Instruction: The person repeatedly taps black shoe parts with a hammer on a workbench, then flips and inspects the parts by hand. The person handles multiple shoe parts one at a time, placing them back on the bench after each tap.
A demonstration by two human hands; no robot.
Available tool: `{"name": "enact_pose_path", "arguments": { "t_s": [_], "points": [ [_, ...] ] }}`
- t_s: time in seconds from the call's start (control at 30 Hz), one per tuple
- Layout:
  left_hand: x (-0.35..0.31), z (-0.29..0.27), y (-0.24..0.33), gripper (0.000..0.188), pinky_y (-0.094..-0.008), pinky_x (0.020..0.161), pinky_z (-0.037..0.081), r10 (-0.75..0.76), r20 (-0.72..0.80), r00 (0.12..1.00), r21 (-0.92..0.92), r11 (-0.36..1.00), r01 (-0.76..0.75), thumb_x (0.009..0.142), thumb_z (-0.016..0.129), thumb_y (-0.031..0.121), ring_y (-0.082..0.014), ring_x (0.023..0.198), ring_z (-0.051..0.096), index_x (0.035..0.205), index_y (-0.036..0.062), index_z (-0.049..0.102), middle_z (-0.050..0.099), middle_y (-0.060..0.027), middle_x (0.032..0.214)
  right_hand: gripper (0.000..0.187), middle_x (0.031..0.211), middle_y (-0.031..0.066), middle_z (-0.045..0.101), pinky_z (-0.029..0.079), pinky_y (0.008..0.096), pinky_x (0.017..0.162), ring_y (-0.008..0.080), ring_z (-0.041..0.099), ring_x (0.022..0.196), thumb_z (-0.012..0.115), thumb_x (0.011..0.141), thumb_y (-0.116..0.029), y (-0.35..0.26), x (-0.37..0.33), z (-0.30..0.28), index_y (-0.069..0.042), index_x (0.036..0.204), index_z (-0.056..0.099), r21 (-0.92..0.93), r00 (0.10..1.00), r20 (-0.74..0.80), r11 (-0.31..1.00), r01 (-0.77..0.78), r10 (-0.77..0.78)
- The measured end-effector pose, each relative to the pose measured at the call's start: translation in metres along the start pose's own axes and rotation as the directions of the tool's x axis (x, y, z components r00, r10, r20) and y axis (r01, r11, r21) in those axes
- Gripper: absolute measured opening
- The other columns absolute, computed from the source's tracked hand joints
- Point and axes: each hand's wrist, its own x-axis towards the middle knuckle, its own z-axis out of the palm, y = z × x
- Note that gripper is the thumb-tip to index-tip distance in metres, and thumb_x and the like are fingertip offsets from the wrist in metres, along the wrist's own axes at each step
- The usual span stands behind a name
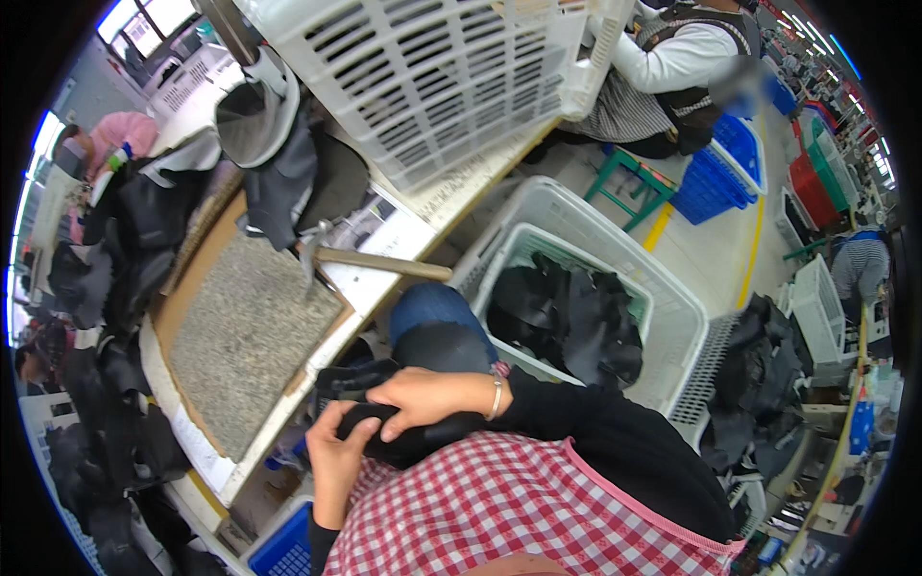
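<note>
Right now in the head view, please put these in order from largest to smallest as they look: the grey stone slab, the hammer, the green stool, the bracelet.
1. Grey stone slab
2. Hammer
3. Green stool, unsure: it stands farther from the camera
4. Bracelet

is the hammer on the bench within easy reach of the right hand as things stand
Probably yes. The right hand rests on a black piece in the lap, and the hammer lies uncovered at the bench edge just above it, handle pointing right.
</note>
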Motion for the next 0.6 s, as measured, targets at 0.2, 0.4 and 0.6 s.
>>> {"name": "enact_pose_path", "arguments": {
  "t_s": [0.2, 0.4, 0.6],
  "points": [
    [0.005, -0.001, 0.009, 0.021, -0.0270, 0.076, 0.050, 0.007, 0.005, 1.000, 0.044, 0.999, -0.007, 0.081, 0.081, 0.002, -0.0083, 0.082, 0.060, 0.098, -0.0006, 0.070, 0.069, -0.0024, 0.085, 0.051, 0.096, 0.0241, 0.071, 0.052, 0.0500, 0.081, 0.0448, 0.068, 0.095, 0.081, 0.081, -0.043, -0.006, 0.000, -0.010, -0.001, 0.102, 0.064, 0.007, 1.000, 0.020, 1.000, 0.023, -0.023],
    [0.003, 0.006, 0.001, 0.016, -0.0268, 0.075, 0.051, 0.018, 0.004, 1.000, 0.014, 1.000, -0.018, 0.083, 0.077, -0.002, -0.0096, 0.080, 0.062, 0.098, -0.0009, 0.070, 0.070, -0.0024, 0.086, 0.048, 0.100, 0.0228, 0.071, 0.052, 0.0493, 0.083, 0.0435, 0.067, 0.100, 0.081, 0.082, -0.040, 0.007, -0.009, -0.007, -0.002, 0.105, 0.062, 0.042, 0.999, 0.043, 0.999, 0.002, -0.004],
    [0.004, 0.005, 0.003, 0.019, -0.0245, 0.076, 0.051, -0.037, -0.015, 0.999, -0.013, 0.999, 0.037, 0.085, 0.079, 0.001, -0.0079, 0.081, 0.062, 0.102, 0.0005, 0.071, 0.071, -0.0022, 0.088, 0.046, 0.096, 0.0223, 0.069, 0.050, 0.0488, 0.081, 0.0399, 0.069, 0.097, 0.082, 0.082, -0.035, 0.017, -0.013, -0.018, -0.002, 0.109, 0.062, 0.054, 0.995, 0.098, 0.998, -0.021, 0.016]
  ]
}}
